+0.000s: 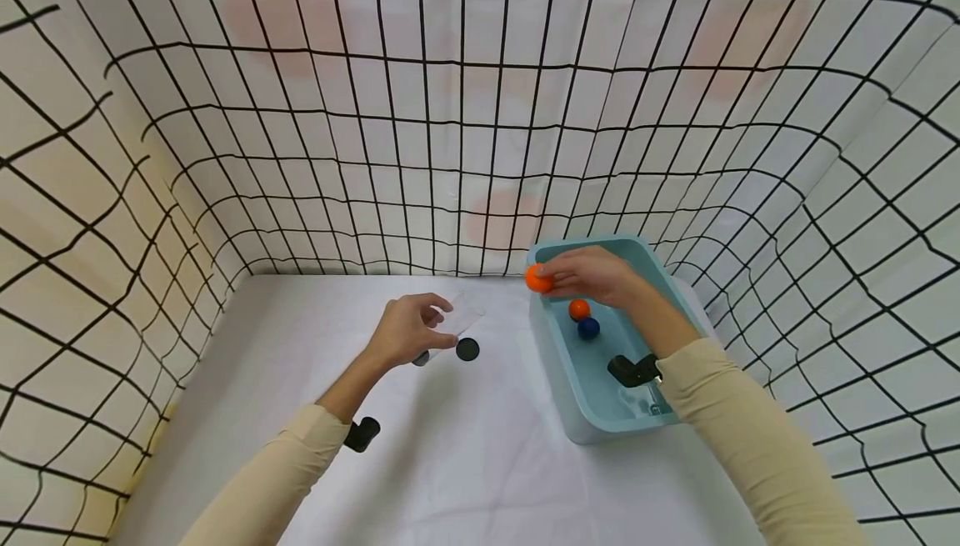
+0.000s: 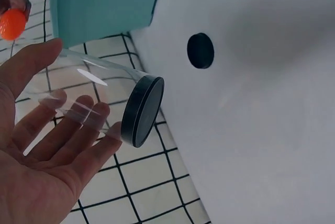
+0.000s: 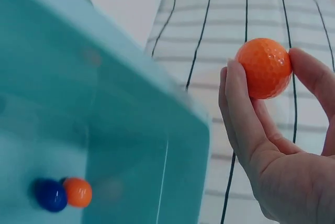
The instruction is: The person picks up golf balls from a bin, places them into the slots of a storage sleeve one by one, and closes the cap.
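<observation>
My left hand (image 1: 411, 329) holds a clear plastic tube (image 2: 99, 77), tilted above the table, with its thumb on one side and fingers on the other. A black cap (image 2: 142, 111) closes the tube's lower end. The far end is hard to make out. On the table beside it lies a separate round black lid (image 1: 467, 349). Over the left rim of the light blue bin (image 1: 558, 363), my right hand (image 1: 592, 275) pinches an orange golf ball (image 3: 264, 68) between thumb and fingertips. Inside the bin, a smaller-looking orange ball (image 1: 579, 309) touches a dark blue ball (image 1: 588, 328).
A clear object (image 1: 637, 400) lies at the near end of the bin, partly hidden by the right wrist's camera. Black wire grid (image 1: 461, 137) walls the table (image 1: 480, 463) at the back and sides. White cloth hangs behind the grid.
</observation>
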A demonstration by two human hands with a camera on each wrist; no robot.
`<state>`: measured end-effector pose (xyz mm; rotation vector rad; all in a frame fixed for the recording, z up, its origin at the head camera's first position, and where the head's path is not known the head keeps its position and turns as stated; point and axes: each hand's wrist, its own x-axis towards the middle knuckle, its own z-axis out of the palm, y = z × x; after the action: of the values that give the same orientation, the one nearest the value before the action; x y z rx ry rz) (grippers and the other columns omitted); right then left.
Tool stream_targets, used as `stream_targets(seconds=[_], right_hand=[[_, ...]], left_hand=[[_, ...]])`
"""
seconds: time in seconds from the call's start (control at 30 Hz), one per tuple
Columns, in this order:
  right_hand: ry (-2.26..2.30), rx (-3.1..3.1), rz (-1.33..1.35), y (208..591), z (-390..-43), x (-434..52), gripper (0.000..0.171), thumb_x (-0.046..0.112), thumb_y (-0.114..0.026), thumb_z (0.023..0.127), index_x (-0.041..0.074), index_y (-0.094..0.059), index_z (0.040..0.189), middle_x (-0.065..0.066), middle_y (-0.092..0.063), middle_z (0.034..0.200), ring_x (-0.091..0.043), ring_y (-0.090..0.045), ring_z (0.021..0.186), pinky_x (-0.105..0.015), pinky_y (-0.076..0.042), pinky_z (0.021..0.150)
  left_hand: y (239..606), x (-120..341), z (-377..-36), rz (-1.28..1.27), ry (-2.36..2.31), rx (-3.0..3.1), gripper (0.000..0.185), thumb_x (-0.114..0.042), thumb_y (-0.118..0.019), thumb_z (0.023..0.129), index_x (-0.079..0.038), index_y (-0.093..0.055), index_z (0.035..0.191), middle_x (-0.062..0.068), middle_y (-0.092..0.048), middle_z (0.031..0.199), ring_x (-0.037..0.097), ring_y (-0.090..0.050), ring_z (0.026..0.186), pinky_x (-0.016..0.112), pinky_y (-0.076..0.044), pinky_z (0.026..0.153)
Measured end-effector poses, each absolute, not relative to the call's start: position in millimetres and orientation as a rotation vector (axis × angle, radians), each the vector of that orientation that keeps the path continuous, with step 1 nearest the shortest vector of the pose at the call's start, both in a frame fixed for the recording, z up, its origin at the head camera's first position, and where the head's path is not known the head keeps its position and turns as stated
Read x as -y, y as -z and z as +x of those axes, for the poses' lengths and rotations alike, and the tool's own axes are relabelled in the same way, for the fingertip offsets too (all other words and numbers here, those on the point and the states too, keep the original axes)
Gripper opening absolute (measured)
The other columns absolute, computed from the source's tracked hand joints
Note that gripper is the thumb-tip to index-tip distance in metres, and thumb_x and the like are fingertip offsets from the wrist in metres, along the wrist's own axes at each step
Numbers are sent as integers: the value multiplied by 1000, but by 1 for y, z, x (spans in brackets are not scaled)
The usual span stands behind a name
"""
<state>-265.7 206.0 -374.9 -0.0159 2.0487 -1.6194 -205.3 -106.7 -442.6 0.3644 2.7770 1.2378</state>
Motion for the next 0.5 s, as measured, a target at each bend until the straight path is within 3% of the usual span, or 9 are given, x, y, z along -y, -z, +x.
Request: stream_targets(seconds=[0.13, 0.5], right_hand=[[1604, -2072, -28, 375, -260, -185, 40, 16, -71, 95, -8, -62, 126, -20, -68, 126, -34, -71, 111, -47, -53, 100], [1536, -2070, -55, 378, -251, -157, 40, 19, -74, 92, -5, -65, 123, -21, -68, 124, -34, -72, 105, -45, -56, 97]], left_hand=[[442, 101, -206, 394, -1223, -2776, 42, -24, -89, 75, -14, -74, 112, 7, -76, 100, 25, -71, 98, 36, -58, 78], [437, 88, -206, 398, -1198, -2778, 41, -21, -90, 75, -13, -74, 111, 8, -76, 98, 23, -70, 93, 36, -59, 77]])
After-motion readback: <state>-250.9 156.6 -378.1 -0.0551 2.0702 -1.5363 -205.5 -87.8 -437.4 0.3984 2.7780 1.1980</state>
